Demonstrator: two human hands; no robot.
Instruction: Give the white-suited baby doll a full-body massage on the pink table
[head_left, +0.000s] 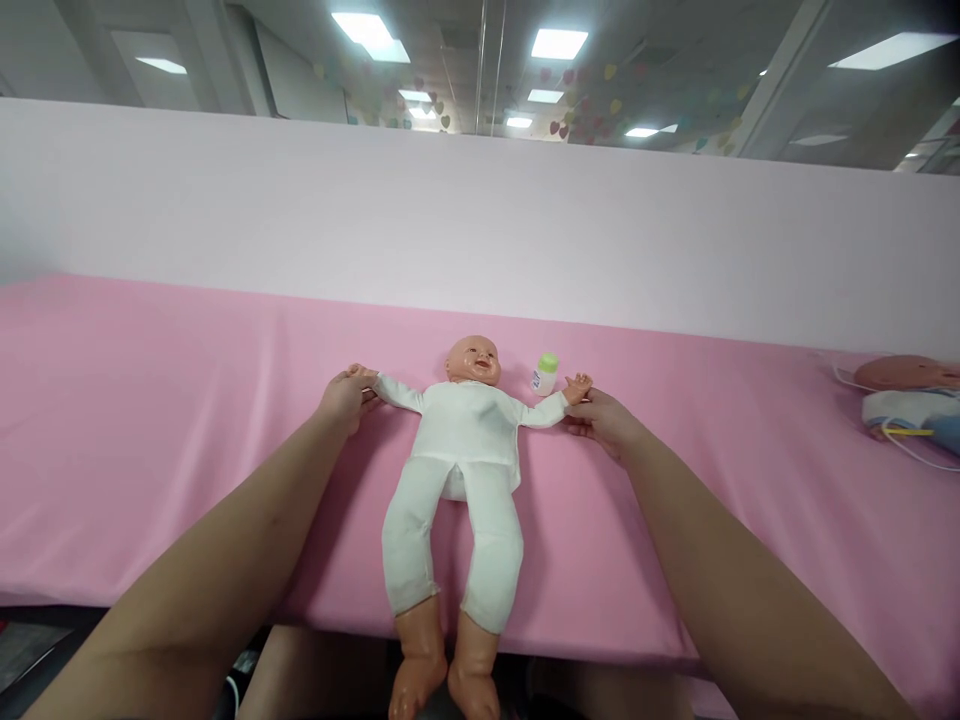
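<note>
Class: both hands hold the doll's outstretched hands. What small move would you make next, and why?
Probably bring the doll's arms in toward its chest: the left hand and right hand each grip a doll hand, its arms are spread fully, and the bottle stands near the right.

The scene is brightly and evenly lit from above by rectangular ceiling panels (371,33), which burn out to plain white with no detail. The light is soft: only faint shadows lie on the pink table cover (150,420), close under the doll (454,470) and beneath the forearms. The pale partition (480,220) shows no glare. Wide-angle distortion bows the table's far edge and stretches the forearms near the lower corners. The far ceiling looks slightly soft; the centre is fairly sharp, with mild compression blur.
</note>
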